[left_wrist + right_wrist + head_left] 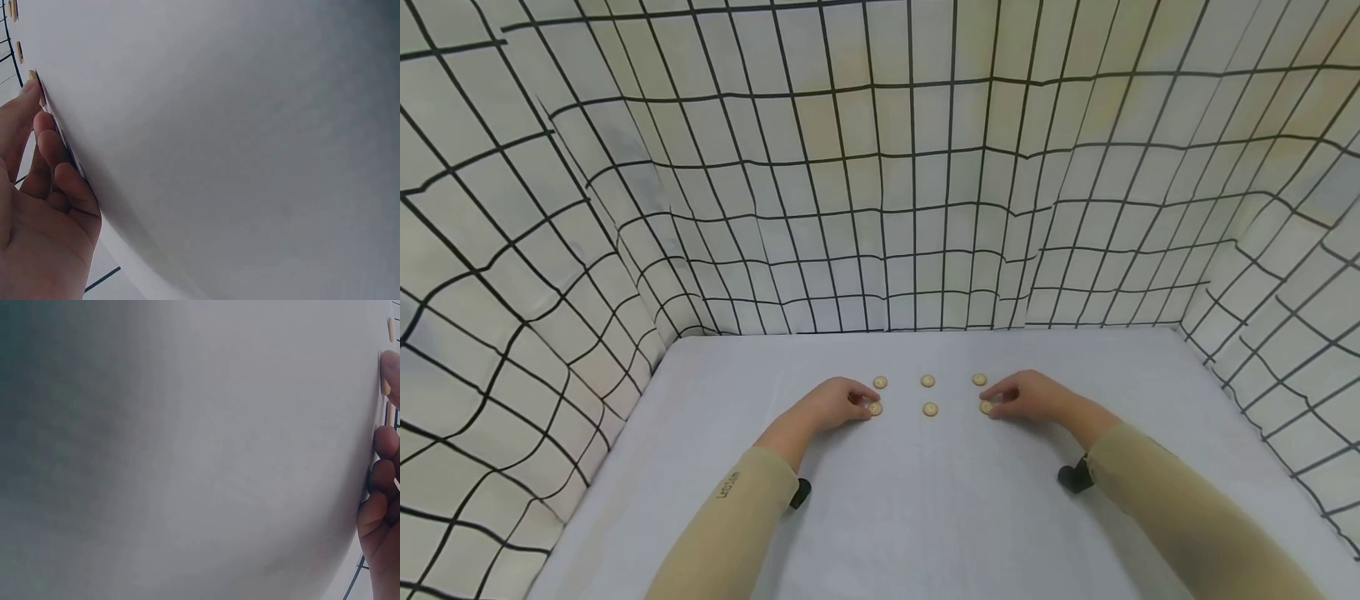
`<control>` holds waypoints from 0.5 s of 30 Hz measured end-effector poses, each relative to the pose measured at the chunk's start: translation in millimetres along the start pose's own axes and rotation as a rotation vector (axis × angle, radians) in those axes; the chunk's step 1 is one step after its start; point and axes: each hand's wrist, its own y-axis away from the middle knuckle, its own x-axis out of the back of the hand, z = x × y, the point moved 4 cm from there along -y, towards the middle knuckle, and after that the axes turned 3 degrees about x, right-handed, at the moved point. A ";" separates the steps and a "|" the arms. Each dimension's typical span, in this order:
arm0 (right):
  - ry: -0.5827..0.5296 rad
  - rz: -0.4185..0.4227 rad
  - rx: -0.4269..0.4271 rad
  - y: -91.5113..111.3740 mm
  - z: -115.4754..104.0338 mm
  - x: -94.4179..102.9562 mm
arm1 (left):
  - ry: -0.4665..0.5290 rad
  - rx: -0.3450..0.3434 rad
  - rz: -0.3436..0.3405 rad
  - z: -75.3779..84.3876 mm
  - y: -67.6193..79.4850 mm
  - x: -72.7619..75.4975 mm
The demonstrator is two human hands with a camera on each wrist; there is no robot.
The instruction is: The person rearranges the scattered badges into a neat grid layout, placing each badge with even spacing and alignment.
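Small round pale-yellow discs, each with a faint mark on its face, lie in two rows of three on the white table. My left hand (837,402) has its thumb and index finger at opposite sides of the near-left disc (876,409), pinching it. On the other side, my right hand (1028,395) pinches the near-right disc (986,407) the same way. Between the hands lies the near-middle disc (930,409). Behind are the far-left disc (881,382), the far-middle disc (928,381) and the far-right disc (980,379). Both wrist views show curled lower fingers close to the tabletop.
The white table (880,517) is bounded at the back and sides by white cloth walls (895,183) with a black grid. A dark wrist device (1077,476) sits under the right sleeve, and another dark device (801,493) under the left.
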 end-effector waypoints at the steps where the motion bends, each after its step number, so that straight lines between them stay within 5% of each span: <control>1: -0.002 0.002 -0.002 0.0 0.2 0.2 | 0.010 -0.003 -0.001 -0.3 0.0 0.5; 9: -0.025 0.036 -0.014 1.1 3.6 0.8 | 0.088 -0.024 -0.009 -7.1 2.5 6.0; 15: -0.041 0.073 0.051 13.3 -0.1 4.2 | 0.092 -0.032 -0.025 -7.6 13.7 12.9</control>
